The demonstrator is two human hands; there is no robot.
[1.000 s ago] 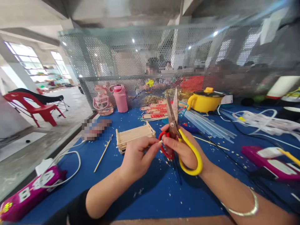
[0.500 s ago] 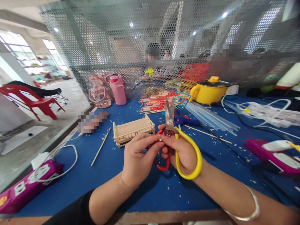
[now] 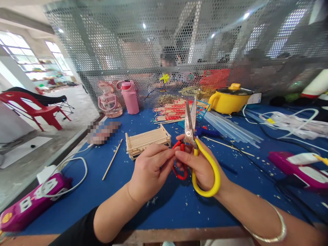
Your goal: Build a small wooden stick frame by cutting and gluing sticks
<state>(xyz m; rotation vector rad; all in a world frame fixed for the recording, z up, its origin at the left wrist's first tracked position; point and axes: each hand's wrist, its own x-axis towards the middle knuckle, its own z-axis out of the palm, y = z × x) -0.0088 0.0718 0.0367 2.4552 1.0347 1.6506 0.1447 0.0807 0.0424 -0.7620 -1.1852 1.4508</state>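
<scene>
Scissors [image 3: 189,133] with one red and one yellow handle loop hang on my right hand [image 3: 202,167], blades pointing up and slightly apart. My right thumb and fingertips meet those of my left hand [image 3: 151,167], which is closed in a pinch. A small pale bit of wooden stick showed between the fingertips half a second ago; now the fingers hide it. Just beyond my left hand stands a miniature bed-like frame [image 3: 146,140] built of wooden sticks. To its left a single wooden stick [image 3: 112,160] lies on the blue table [image 3: 84,205].
At the back lie many red-marked sticks [image 3: 171,111], beside clear glue sticks [image 3: 230,128] and a blue glue gun [image 3: 208,132]. A yellow pot [image 3: 229,100], pink bottle [image 3: 129,97] and clear jug [image 3: 110,102] stand by the mesh screen [image 3: 107,48]. Purple power strips [image 3: 33,201] flank the table.
The scissors have swung slightly up and right with my right hand. My left hand has shifted a little, and the small stick bit is now out of sight between the fingers.
</scene>
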